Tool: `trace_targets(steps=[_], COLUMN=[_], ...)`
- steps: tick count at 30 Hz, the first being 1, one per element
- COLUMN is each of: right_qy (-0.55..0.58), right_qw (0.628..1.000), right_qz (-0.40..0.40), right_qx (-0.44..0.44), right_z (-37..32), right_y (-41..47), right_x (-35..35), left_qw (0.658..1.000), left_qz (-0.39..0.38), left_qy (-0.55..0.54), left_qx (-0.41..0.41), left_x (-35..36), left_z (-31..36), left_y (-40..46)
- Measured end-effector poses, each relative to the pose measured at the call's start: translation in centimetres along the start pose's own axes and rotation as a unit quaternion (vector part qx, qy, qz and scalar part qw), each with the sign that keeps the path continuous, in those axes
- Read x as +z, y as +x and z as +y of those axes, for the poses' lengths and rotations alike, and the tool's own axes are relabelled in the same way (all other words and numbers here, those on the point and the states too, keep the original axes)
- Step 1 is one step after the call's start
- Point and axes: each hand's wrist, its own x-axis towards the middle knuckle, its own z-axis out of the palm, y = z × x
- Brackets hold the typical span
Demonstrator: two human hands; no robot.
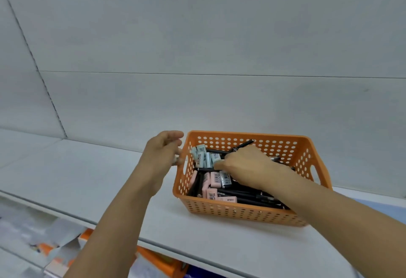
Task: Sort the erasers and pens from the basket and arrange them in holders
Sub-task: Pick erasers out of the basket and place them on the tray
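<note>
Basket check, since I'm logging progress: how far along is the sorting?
Barely begun. Done: nothing that shows; no holders are in view. In hand: the right hand reaches into the orange basket among the blue erasers, while the left hand is at its left wall; what either grips is unclear. Left: pink erasers and black pens fill the basket.

An orange perforated plastic basket [241, 213] sits on the white shelf, holding pale blue wrapped erasers [203, 156] bunched at its far left, pink wrapped erasers [214, 179] nearer, and black pens [250, 198] lying jumbled across its floor.
</note>
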Motion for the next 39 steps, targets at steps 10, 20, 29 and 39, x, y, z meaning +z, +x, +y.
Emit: trace_targets(steps=[10,20,29,39], right_qy=[-0.001,0.030,0.116,0.271], right_qw=[0.996,0.997,0.991,0.953], right_qz=[0.023,0.037,0.058,0.111], right_qx=[-0.087,-0.065,-0.030,0.081], right_z=[0.4,1.0,1.9,2.2], right_y=[0.0,-1.6,-3.2,-7.3], right_x=[-0.1,0.5,1.2,0.5], left_qw=[0.854,0.589,0.455,0.526], left_qz=[-0.012,-0.173,-0.284,-0.219], left_qy=[0.468,0.686,0.714,0.684], left_qx=[0.227,0.392,0.449,0.456], left_x=[1.8,3.7,4.6,3.1], left_z=[-0.6,0.3,1.4,2.9], left_y=[1.0,5.5,6.9,5.0])
